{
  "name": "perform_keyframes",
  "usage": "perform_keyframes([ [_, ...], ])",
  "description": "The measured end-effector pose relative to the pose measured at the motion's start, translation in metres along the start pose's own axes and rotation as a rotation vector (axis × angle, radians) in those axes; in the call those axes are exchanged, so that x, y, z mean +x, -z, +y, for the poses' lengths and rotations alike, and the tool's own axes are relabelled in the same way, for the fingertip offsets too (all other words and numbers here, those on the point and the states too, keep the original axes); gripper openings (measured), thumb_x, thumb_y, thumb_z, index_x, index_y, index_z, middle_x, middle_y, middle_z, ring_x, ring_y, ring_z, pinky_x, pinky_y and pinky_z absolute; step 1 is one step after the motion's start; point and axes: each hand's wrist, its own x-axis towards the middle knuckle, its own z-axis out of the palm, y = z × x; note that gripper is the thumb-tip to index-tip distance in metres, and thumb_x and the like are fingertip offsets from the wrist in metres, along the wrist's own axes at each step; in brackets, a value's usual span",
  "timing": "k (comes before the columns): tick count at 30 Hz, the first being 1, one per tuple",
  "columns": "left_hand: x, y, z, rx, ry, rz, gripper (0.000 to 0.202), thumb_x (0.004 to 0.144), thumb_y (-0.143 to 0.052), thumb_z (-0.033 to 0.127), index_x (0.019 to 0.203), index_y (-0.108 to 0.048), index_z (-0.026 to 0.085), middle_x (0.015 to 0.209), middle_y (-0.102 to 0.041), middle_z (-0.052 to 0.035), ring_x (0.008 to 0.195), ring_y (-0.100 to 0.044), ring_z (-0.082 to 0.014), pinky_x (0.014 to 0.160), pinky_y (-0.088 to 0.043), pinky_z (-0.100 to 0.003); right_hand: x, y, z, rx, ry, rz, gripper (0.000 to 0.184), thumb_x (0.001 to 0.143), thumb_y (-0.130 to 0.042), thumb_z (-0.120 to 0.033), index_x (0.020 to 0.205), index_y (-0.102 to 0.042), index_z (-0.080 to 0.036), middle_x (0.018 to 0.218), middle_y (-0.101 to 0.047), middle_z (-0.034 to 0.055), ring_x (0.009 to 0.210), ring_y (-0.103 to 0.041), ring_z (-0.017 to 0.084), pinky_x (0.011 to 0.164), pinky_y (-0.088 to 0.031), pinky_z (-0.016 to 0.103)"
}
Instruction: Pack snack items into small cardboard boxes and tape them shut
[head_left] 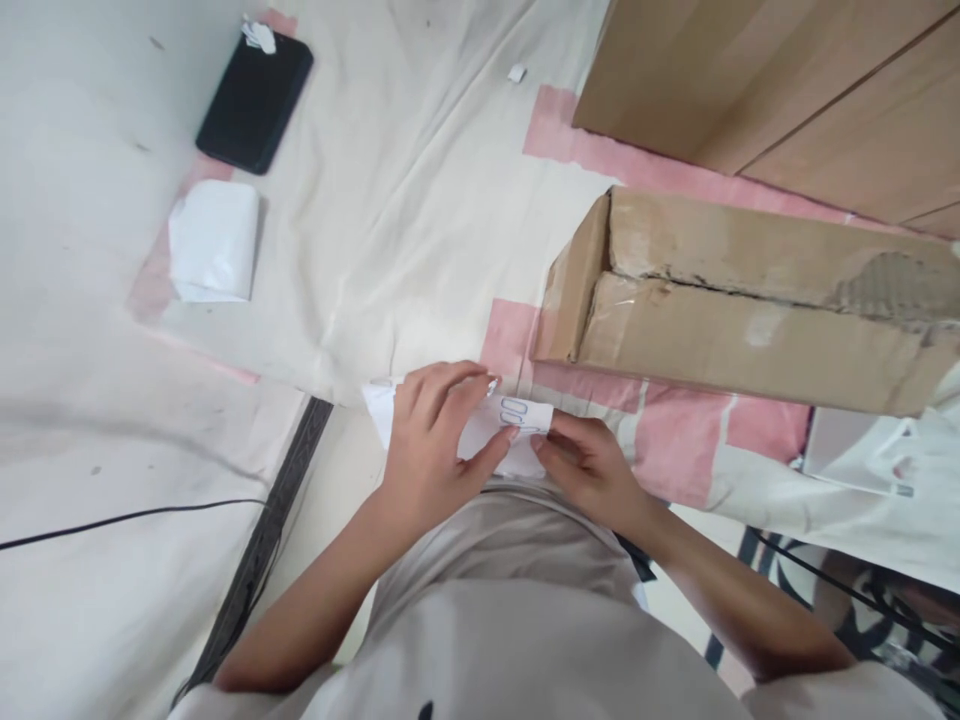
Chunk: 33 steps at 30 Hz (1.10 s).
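Note:
A folded white paper [480, 440] with blue printed lettering lies across both hands, close in front of my body. My left hand [431, 430] is closed over its left part, the thumb pressed on the face of the paper and the fingers bent over the top. A tiny white scrap shows at the left index fingertip. On the right, my right hand [592, 465] pinches the end of the paper between thumb and fingers. One corner of the paper sticks out to the left behind my left hand.
A worn long cardboard box [750, 310] lies to the right, with larger cardboard boxes [750, 80] behind it. A black phone [259, 105] and a folded white packet [215, 243] rest at left. A black cable [135, 515] runs along the lower left.

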Motion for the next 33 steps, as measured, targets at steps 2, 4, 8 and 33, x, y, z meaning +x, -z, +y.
perform_keyframes([
  [2,0.004,0.0,0.002,0.019,0.005,-0.049,0.034,0.093,-0.067,0.026,0.124,-0.053,0.024,0.12,-0.07,-0.0081,0.112,-0.065,-0.0266,0.099,-0.037,-0.046,0.0,0.0,0.0,0.012,0.036,-0.012,0.018,0.098,-0.058,-0.03,0.099,-0.073,-0.021,0.08,-0.065,0.0007,0.077,-0.062,0.018,0.074,-0.052,0.029],
  [4,0.006,0.0,0.004,-0.008,0.018,-0.094,0.028,0.096,-0.065,0.023,0.121,-0.054,0.024,0.111,-0.075,-0.0033,0.099,-0.07,-0.0217,0.099,-0.034,-0.045,0.001,0.0,-0.002,0.045,0.081,0.017,0.018,0.097,-0.06,-0.03,0.107,-0.072,-0.021,0.088,-0.069,0.0019,0.082,-0.064,0.018,0.076,-0.053,0.029],
  [8,0.005,-0.001,0.009,-0.124,0.025,-0.146,0.026,0.096,-0.064,0.021,0.12,-0.055,0.025,0.1,-0.076,0.0003,0.089,-0.071,-0.0177,0.097,-0.035,-0.042,0.005,0.001,-0.007,0.043,0.08,0.15,0.019,0.097,-0.063,-0.037,0.101,-0.073,-0.02,0.084,-0.069,0.0022,0.074,-0.061,0.015,0.065,-0.049,0.024],
  [33,0.003,-0.002,0.027,-0.027,-0.17,-0.293,0.035,0.097,-0.045,0.005,0.127,-0.051,0.024,0.106,-0.075,-0.0039,0.085,-0.067,-0.0176,0.09,-0.041,-0.041,-0.01,-0.01,0.009,-0.57,0.674,0.617,0.023,0.087,-0.07,-0.021,0.109,-0.066,-0.023,0.117,-0.057,0.013,0.09,-0.055,0.024,0.073,-0.053,0.04],
])
